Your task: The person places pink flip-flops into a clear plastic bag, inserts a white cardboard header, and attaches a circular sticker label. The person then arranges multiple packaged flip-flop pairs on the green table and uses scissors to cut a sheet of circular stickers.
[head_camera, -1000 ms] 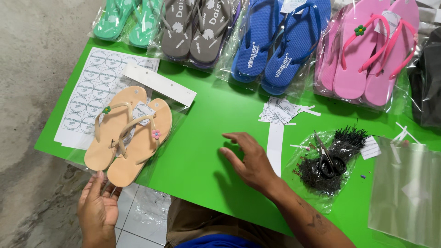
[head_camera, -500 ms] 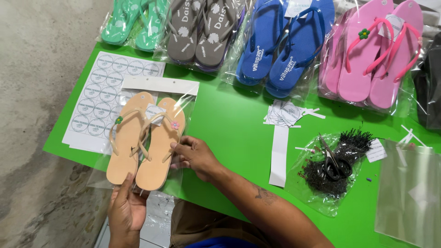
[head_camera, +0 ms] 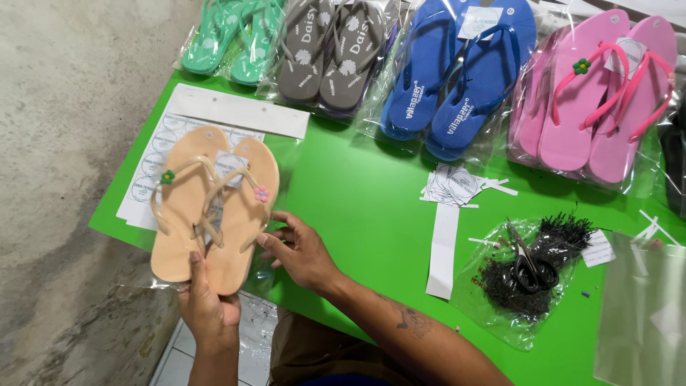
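A person seated at a bright green table (head_camera: 371, 236) handles a pair of peach flip-flops (head_camera: 214, 211) in a clear plastic bag with a white header card (head_camera: 236, 111) at its top. The left hand (head_camera: 207, 304) has its grip closed on the heel end of the pair at the table's near edge, thumb laid on top between the two soles. The right hand (head_camera: 300, 250) rests just beside the right sandal, fingers spread and loosely curled, fingertips touching the bag's side; its grip is open and holds nothing. The peach pair lies at the left end of the table, partly over a white sheet of round stickers (head_camera: 146, 186), with a small green flower on one strap and a pink one on the other.

Along the far edge lie more bagged pairs in a row: green flip-flops (head_camera: 229, 36), grey flip-flops (head_camera: 329, 53), blue flip-flops (head_camera: 457, 71) and pink flip-flops (head_camera: 597, 93) (the pink pair carries a green flower on one strap). Near the middle of the table are cut paper labels and a long white paper strip (head_camera: 444, 246). To the right, black-handled scissors (head_camera: 529, 264) lie on a clear bag of small black fasteners (head_camera: 543, 275), and an empty clear plastic bag (head_camera: 639, 322) lies at the right edge. A rough concrete wall (head_camera: 64, 143) stands to the left.
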